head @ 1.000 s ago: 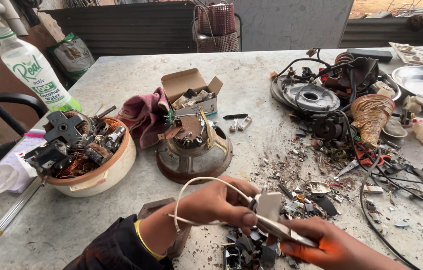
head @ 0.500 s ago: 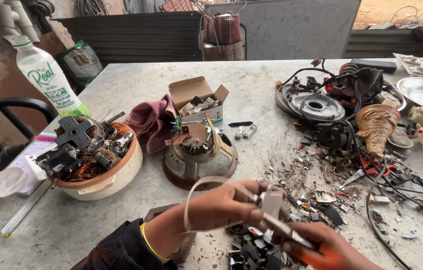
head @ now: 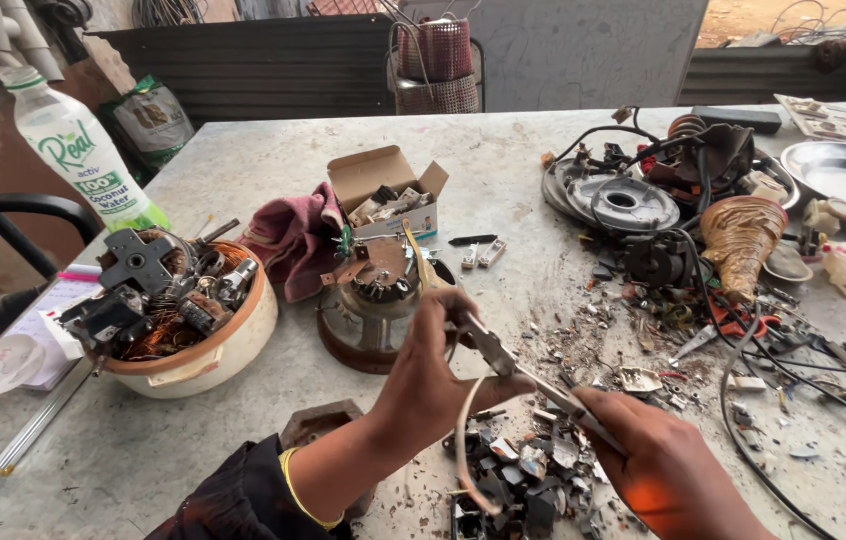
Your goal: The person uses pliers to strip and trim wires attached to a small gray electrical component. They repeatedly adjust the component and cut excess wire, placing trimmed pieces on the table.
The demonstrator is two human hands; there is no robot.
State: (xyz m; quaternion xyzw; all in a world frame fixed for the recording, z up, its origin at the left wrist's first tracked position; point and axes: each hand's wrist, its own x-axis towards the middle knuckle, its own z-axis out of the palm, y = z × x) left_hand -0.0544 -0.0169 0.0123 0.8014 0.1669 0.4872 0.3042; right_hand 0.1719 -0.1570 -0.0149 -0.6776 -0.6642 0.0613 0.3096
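The wire [head: 463,450] is the thing in hand: a thin pale wire that hangs in a loose curve from the left hand [head: 433,375], down over the heap of scrap [head: 523,480]. It looks light and soft, it bends under its own weight, so I judge it will not break, but it can slip out easily. The best place to take it is near its upper end, close to where the pliers [head: 528,375] meet it.

The left fingers are closed together around the upper part of the wire, and the wire comes out below the palm. The right hand [head: 668,470] is closed on the handles of the pliers, and the long thin jaws point up to the left fingers. Whether the jaws already pinch the wire, I cannot tell; the fingers hide that place.

Just behind the left hand stands a round motor [head: 378,300] on the worktop [head: 503,190]. To the left of the motor is a bowl [head: 198,350] full of metal parts, behind the motor a small open carton [head: 388,190] and a red cloth [head: 288,235]. To the right of the motor lie black cables [head: 743,350] and a copper coil [head: 743,240].
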